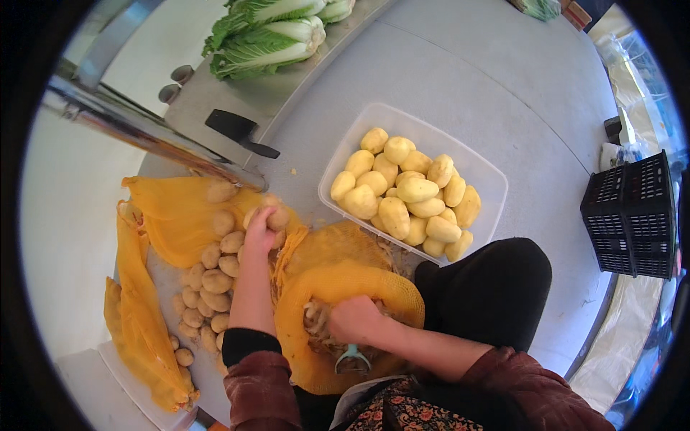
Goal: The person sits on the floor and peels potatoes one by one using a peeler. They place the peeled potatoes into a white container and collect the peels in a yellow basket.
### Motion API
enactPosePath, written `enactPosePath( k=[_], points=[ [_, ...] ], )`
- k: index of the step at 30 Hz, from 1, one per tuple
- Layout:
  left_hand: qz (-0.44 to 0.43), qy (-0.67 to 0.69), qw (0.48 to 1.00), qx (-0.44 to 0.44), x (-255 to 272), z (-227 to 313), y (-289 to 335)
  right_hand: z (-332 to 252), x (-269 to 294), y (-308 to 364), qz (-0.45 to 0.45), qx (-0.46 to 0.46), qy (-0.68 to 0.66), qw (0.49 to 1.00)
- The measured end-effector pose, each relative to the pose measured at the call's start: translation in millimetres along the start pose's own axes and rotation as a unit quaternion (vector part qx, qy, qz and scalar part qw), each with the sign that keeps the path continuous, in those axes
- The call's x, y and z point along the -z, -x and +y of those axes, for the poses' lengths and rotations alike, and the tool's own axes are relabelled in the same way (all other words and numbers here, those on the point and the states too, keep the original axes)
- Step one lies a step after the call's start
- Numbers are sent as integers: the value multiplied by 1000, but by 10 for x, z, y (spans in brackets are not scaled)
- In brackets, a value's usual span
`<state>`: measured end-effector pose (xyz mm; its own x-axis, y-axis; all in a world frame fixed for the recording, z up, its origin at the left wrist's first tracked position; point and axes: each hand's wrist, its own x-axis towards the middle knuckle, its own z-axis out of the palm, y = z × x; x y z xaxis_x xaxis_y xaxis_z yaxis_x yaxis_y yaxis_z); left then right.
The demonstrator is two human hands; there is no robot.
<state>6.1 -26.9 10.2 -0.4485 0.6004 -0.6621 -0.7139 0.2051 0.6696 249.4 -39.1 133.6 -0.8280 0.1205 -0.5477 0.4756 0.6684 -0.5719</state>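
My left hand [263, 228] reaches to the top of a heap of unpeeled potatoes [215, 281], its fingers closed round a potato [276, 216]. Other potatoes lie close to it, and the fingertips are partly hidden. My right hand [357, 320] is a closed fist over a rolled-down yellow mesh sack [293, 316]. A teal Y-shaped peeler [353, 357] sticks out from below this fist, its blade end toward me and its handle mostly hidden. Potato peelings [318, 321] lie inside the sack.
A clear plastic tub [496, 188] of peeled potatoes [417, 189] stands ahead. A cleaver [233, 127] lies by the ledge, below napa cabbages [269, 49]. Yellow netting [147, 330] spreads at left beside a metal post [154, 129]. A black crate [627, 215] stands right.
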Motion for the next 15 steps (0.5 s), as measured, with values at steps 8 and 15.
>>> enactPosePath(
  k=[8,15],
  points=[
    [-45,175,982,50,71,197,1773,47,108,26,265,73,-125,953],
    [-4,135,990,29,-78,-654,2900,-16,22,191,466,81,-122,872]
  ],
)
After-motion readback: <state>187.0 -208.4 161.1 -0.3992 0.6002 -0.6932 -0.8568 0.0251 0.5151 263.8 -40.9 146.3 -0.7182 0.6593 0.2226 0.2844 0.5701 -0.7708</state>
